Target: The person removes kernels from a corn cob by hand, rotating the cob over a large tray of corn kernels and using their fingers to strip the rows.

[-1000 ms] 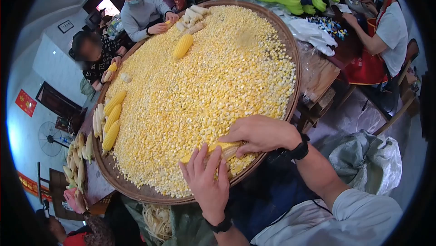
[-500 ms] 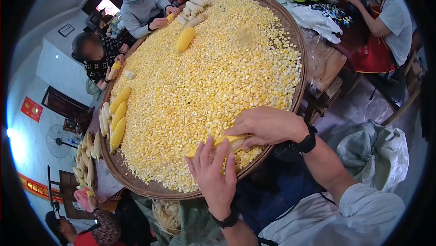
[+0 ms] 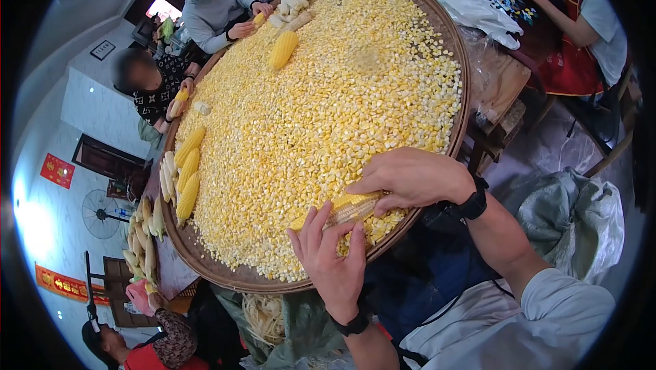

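Observation:
Low over the near edge of a large round tray [image 3: 183, 247], both my hands are on one partly shelled corn cob [image 3: 348, 212]. Yellow kernels remain along its upper side, while a pale bare strip faces me. My left hand [image 3: 331, 255] grips the cob's left end with bent fingers. At the other end, my right hand [image 3: 418, 179] pinches it between thumb and fingers; the palm side is hidden. Loose corn kernels [image 3: 307, 124] cover most of the tray beneath.
Whole yellow cobs [image 3: 188, 173] lie at the tray's left, beside bare cobs [image 3: 167, 173]. Another yellow cob [image 3: 283, 50] rests farther back. Two people [image 3: 215, 11] shell corn at the far left edge. A plastic sack [image 3: 574, 223] stands to my right.
The view has shifted slightly, moving the scene. More of the cob's bare strip shows between my hands. Both hands keep their hold on it.

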`<control>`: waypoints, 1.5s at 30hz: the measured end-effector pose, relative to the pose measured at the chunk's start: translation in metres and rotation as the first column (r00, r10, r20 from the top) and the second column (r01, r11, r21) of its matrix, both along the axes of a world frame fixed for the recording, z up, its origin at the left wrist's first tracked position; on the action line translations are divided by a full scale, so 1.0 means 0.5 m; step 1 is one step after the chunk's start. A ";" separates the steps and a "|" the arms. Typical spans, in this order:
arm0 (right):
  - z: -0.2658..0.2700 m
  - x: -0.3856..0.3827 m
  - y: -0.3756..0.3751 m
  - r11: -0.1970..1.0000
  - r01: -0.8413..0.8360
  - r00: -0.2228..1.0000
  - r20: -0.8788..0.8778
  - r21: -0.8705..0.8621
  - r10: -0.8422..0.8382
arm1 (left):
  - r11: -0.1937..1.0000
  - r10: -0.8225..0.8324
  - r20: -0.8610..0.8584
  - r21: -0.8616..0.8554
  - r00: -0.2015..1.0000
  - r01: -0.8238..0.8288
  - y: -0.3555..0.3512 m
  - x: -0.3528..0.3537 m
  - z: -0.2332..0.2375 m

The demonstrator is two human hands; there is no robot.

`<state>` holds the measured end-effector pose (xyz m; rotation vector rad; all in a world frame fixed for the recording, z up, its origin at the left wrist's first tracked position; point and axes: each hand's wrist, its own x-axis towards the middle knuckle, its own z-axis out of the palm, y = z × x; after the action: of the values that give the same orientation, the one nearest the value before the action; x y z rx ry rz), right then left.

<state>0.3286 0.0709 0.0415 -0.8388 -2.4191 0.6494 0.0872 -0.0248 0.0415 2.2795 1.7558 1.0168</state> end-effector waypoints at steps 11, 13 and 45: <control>0.000 0.003 -0.001 1.000 0.000 1.000 -0.010 0.005 0.000 | 1.000 0.005 -0.025 0.025 1.000 -0.005 0.002 -0.006 -0.013; 0.005 0.000 -0.002 1.000 0.004 1.000 0.004 -0.008 -0.004 | 1.000 0.013 -0.012 0.005 1.000 -0.013 0.002 -0.004 -0.009; 0.010 0.000 0.000 1.000 -0.014 1.000 0.000 -0.018 0.014 | 0.999 -0.043 -0.100 -0.031 0.994 0.041 0.006 -0.003 0.006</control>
<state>0.3288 0.0709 0.0464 -0.8303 -2.4250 0.6772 0.0859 -0.0219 0.0446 2.3786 1.7388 0.8774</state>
